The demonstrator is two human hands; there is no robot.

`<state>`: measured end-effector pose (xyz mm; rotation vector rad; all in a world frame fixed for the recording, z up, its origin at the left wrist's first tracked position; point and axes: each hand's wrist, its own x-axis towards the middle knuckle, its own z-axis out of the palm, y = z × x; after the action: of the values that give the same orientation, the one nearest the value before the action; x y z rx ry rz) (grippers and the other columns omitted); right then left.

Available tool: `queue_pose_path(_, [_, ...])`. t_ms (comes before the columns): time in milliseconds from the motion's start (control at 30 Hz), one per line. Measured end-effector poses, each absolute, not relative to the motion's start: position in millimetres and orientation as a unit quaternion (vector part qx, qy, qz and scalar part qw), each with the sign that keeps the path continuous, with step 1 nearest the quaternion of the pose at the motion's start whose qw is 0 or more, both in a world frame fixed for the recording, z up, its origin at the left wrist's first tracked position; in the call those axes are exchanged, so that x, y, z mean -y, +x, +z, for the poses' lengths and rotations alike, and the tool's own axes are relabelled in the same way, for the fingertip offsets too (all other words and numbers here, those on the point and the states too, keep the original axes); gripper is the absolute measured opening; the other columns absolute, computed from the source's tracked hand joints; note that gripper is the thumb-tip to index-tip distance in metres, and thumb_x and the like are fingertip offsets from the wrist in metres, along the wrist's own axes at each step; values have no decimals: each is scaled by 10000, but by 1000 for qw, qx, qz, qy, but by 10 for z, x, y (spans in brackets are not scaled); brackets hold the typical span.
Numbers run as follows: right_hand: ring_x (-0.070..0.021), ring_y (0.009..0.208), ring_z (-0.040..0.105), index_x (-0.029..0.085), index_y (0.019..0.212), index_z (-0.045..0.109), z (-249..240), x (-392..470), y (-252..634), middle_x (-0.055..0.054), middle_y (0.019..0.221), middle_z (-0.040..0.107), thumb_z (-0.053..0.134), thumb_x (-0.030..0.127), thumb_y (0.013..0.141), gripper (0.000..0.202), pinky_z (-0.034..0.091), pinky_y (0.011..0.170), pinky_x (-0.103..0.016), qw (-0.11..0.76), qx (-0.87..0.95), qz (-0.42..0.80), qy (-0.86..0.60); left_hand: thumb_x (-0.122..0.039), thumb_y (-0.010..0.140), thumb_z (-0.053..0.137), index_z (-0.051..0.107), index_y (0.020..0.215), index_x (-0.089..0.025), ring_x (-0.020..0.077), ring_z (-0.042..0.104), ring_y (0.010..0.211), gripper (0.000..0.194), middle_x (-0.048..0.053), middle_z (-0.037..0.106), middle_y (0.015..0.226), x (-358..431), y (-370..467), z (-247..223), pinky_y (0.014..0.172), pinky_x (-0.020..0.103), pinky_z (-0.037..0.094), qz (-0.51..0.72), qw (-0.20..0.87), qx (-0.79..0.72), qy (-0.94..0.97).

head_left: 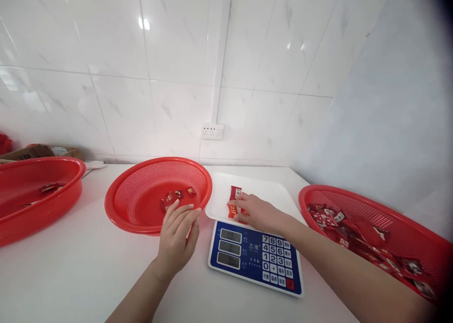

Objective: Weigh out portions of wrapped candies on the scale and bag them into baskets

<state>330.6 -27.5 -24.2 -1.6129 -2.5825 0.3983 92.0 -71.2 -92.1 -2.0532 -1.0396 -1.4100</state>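
My left hand (179, 240) is over the front right rim of a red plastic basket (120, 191), its fingers stretched out and nothing in them. Inside that basket lie a few small dark red wrapped packets (169, 200). On the white pan (262, 186) of a digital scale (256, 257), my right hand (260, 212) has thumb and fingers closed around a small orange-red packet (232, 210). Touching it from behind is a darker red packet (235, 192) with a white label. Part of what lies under the right fingers is hidden. The scale's display (231, 236) shows digits.
At the right a red basket (332, 193) holds many red wrapped packets (364, 233). Another red basket (67, 209) stands at the left with a few packets. Behind it is a cardboard box (35, 150). A tiled wall with a socket (213, 131) backs the white table (88, 266).
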Motion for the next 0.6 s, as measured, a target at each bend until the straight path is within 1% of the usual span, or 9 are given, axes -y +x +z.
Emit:
queue_pose_path(100, [-258, 1103, 506, 217, 1260, 545, -254, 245, 3263, -106, 1218, 557, 509, 246, 826, 437, 417, 868, -363, 22, 845, 150, -513, -40, 792, 529, 549, 1058, -179, 174, 619, 948, 302, 35, 685, 894, 745, 975, -933, 977, 445, 436, -520, 198, 347, -755])
queue_pose_path(200, [-234, 997, 553, 222, 1155, 583, -235, 172, 3212, -81, 1085, 616, 524, 135, 744, 424, 418, 814, -326, 22, 840, 172, -514, -18, 785, 524, 561, 1036, -164, 167, 609, 949, 293, 38, 685, 886, 774, 1013, -943, 982, 427, 432, -517, 176, 333, -769])
queue_pose_path(300, [-222, 912, 569, 243, 1010, 592, -215, 107, 3179, -50, 1024, 629, 542, 116, 689, 348, 420, 712, -292, 12, 831, 191, -522, -21, 782, 533, 569, 1017, -160, 163, 602, 956, 276, 37, 687, 882, 789, 1021, -949, 977, 397, 439, -512, 162, 330, -776])
queue_pose_path(400, [-208, 854, 573, 242, 896, 576, -176, 67, 3160, -25, 980, 638, 554, 100, 653, 283, 412, 648, -271, 2, 826, 206, -525, -15, 774, 539, 575, 1008, -157, 162, 597, 959, 276, 36, 686, 887, 781, 1011, -953, 977, 391, 440, -512, 156, 338, -774])
queue_pose_path(533, [-192, 781, 593, 213, 778, 565, -73, 21, 3144, -31, 910, 650, 584, 97, 645, 177, 411, 585, -256, -25, 817, 230, -528, -16, 772, 546, 578, 1003, -158, 161, 598, 953, 273, 31, 684, 877, 745, 978, -945, 990, 404, 424, -517, 161, 365, -757])
queue_pose_path(600, [-189, 774, 607, 199, 710, 557, -12, -15, 3108, -36, 871, 658, 585, 102, 663, 112, 418, 565, -250, -12, 812, 255, -525, -38, 781, 549, 577, 1007, -158, 164, 599, 956, 258, 33, 686, 886, 729, 957, -939, 993, 404, 418, -512, 169, 387, -748])
